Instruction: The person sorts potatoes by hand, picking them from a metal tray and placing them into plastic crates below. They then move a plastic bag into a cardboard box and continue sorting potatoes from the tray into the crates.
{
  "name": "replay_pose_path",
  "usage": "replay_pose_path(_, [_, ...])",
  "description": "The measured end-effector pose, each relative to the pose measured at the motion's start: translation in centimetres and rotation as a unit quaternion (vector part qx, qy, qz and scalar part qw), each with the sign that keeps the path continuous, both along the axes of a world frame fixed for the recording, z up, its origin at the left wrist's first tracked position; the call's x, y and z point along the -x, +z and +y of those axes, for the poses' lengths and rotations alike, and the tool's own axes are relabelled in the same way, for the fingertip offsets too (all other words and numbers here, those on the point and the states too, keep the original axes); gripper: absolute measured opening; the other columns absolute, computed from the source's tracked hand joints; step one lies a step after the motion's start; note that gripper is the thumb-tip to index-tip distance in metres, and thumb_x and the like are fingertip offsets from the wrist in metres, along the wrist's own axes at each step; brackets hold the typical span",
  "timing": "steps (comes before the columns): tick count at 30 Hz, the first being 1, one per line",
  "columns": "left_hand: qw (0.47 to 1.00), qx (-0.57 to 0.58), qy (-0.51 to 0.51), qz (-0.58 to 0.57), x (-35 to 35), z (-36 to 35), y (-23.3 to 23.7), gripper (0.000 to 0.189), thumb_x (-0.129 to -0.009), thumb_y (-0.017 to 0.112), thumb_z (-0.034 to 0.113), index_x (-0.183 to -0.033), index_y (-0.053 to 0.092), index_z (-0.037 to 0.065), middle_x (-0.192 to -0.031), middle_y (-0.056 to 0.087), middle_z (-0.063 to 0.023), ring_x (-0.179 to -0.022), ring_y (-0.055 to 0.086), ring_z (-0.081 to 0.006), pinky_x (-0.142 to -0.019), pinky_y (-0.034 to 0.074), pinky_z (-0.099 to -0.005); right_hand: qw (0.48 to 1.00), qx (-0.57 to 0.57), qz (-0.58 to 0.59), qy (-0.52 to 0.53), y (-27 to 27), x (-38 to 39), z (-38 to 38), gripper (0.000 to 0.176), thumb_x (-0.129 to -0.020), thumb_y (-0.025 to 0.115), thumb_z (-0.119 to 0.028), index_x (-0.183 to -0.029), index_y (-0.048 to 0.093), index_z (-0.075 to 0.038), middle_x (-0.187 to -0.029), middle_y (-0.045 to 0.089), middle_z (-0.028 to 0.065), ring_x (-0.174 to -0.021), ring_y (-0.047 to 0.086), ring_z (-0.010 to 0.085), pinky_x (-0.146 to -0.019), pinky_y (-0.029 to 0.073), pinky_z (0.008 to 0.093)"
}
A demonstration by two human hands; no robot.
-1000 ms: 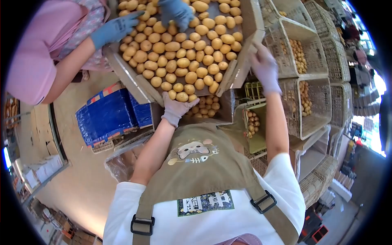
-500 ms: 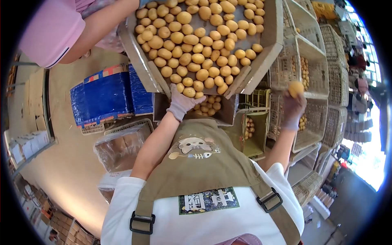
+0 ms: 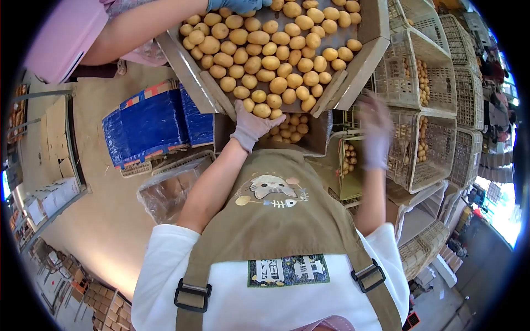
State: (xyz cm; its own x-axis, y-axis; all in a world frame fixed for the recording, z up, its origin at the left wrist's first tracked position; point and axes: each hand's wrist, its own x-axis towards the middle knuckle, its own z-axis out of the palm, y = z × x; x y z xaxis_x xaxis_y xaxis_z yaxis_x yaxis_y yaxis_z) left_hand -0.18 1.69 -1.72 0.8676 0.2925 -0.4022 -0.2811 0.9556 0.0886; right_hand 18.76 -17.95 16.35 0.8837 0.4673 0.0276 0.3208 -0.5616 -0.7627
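Yellow potatoes (image 3: pixel 277 85) cover much of a sloping tray (image 3: pixel 361 71) with raised sides. At its narrow near mouth is my gloved left hand (image 3: pixel 255 124), thumb and fingers spread against the lowest potatoes. Just beneath that hand, a box (image 3: pixel 317 132) holds more potatoes (image 3: pixel 291 129). My gloved right hand (image 3: pixel 375 124) is off the tray's right side, close to the crates. It is smeared by motion, so its fingers cannot be made out, and no potato shows in it.
A co-worker's blue-gloved hand (image 3: pixel 238 5) reaches over the tray's far end. Stacked plastic crates (image 3: pixel 436 110), some with potatoes, stand on the right. A green crate (image 3: pixel 351 168) sits beside the box. Blue-wrapped boxes (image 3: pixel 146 124) and a plastic-covered carton (image 3: pixel 171 190) lie left.
My right hand has moved left from the crates toward the tray; the potato it held is no longer visible in it. My left hand stays at the tray mouth. The co-worker's glove shows more.
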Motion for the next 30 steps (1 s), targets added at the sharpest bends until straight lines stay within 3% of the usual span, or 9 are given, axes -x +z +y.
replay_pose_path(3, [0.999,0.038,-0.002,0.0,0.2,0.1,1.0,0.077,-0.095,0.033,0.067,-0.151,0.03,0.014,-0.155,0.035,-0.012,-0.143,0.034,-0.0361,-0.11,0.03,-0.0701,0.946,0.259,0.012,0.193,-4.3,4.4,11.0,0.052,-0.091,0.063,-0.042,-0.13,0.058,-0.008,-0.098,0.071,0.0193,-0.096,0.069,0.0325,-0.084,0.053,0.0422])
replay_pose_path(5, [0.992,0.123,0.002,0.017,0.1,-0.2,0.0,0.087,-0.091,0.025,0.076,-0.155,0.025,0.017,-0.158,0.03,-0.0134,-0.144,0.032,-0.0404,-0.11,0.029,-0.0704,0.902,0.362,-0.018,0.235,-9.7,4.8,14.6,0.055,-0.09,0.059,-0.05,-0.126,0.054,-0.008,-0.097,0.071,0.021,-0.097,0.068,0.0371,-0.083,0.052,0.0448])
replay_pose_path(8, [0.993,0.113,0.011,0.034,0.3,-0.5,-0.3,0.086,-0.091,0.024,0.078,-0.155,0.025,0.02,-0.159,0.03,-0.0105,-0.144,0.032,-0.0401,-0.109,0.028,-0.0713,0.886,0.393,-0.005,0.244,-8.7,4.9,16.7,0.05,-0.087,0.063,-0.045,-0.119,0.052,-0.007,-0.101,0.07,0.0222,-0.1,0.067,0.0374,-0.084,0.051,0.0455])
replay_pose_path(11, [0.993,0.095,0.024,0.062,0.1,-0.6,-0.1,0.084,-0.092,0.023,0.078,-0.155,0.026,0.022,-0.159,0.03,-0.008,-0.144,0.032,-0.0391,-0.109,0.027,-0.0712,0.916,0.26,-0.062,0.299,-10.5,4.1,14.3,0.047,-0.083,0.065,-0.039,-0.112,0.053,-0.004,-0.098,0.07,0.0209,-0.095,0.068,0.0375,-0.086,0.051,0.0468])
replay_pose_path(15, [0.989,0.13,0.042,0.05,-0.2,-0.5,0.0,0.084,-0.092,0.024,0.078,-0.154,0.029,0.021,-0.158,0.032,-0.0091,-0.142,0.036,-0.0385,-0.108,0.028,-0.0692,0.965,0.039,0.12,0.229,-11.7,4.2,10.8,0.042,-0.085,0.064,-0.017,-0.124,0.05,-0.011,-0.114,0.063,0.0112,-0.104,0.067,0.0302,-0.087,0.054,0.0383])
replay_pose_path(17, [0.987,0.149,0.035,0.045,-0.4,-0.3,0.0,0.085,-0.091,0.022,0.078,-0.153,0.031,0.02,-0.155,0.036,-0.0114,-0.138,0.041,-0.0396,-0.106,0.034,-0.068,0.921,-0.123,0.315,0.191,-13.4,4.6,9.6,0.046,-0.086,0.06,-0.008,-0.13,0.045,-0.013,-0.117,0.061,0.0104,-0.109,0.065,0.0295,-0.088,0.056,0.0386])
replay_pose_path(21, [0.982,0.18,0.008,-0.062,-0.1,-0.1,-3.2,0.088,-0.09,0.021,0.08,-0.151,0.035,0.017,-0.15,0.042,-0.0149,-0.13,0.05,-0.0406,-0.103,0.041,-0.0646,0.717,-0.335,0.592,0.152,-9.3,5.9,9.7,0.062,-0.085,0.056,0.005,-0.14,0.036,-0.017,-0.119,0.058,0.012,-0.115,0.061,0.0325,-0.091,0.057,0.0437])
replay_pose_path(29, [0.99,0.138,0.019,0.037,-0.2,-0.2,0.3,0.085,-0.09,0.023,0.078,-0.149,0.036,0.018,-0.149,0.043,-0.0112,-0.131,0.048,-0.0371,-0.103,0.041,-0.0656,0.707,-0.326,0.617,0.119,-8.9,4.7,9.5,0.053,-0.089,0.062,-0.005,-0.137,0.041,-0.008,-0.108,0.059,0.0103,-0.076,0.057,0.018,-0.071,0.05,0.0326])
replay_pose_path(30, [0.992,0.122,0.013,0.039,-0.2,-0.1,0.5,0.081,-0.091,0.024,0.075,-0.149,0.037,0.019,-0.149,0.043,-0.0098,-0.132,0.047,-0.0358,-0.103,0.04,-0.0658,0.768,-0.292,0.567,0.061,-8.9,5.0,9.8,0.05,-0.092,0.063,-0.015,-0.137,0.044,-0.005,-0.112,0.06,0.0103,-0.087,0.06,0.0182,-0.077,0.051,0.032])
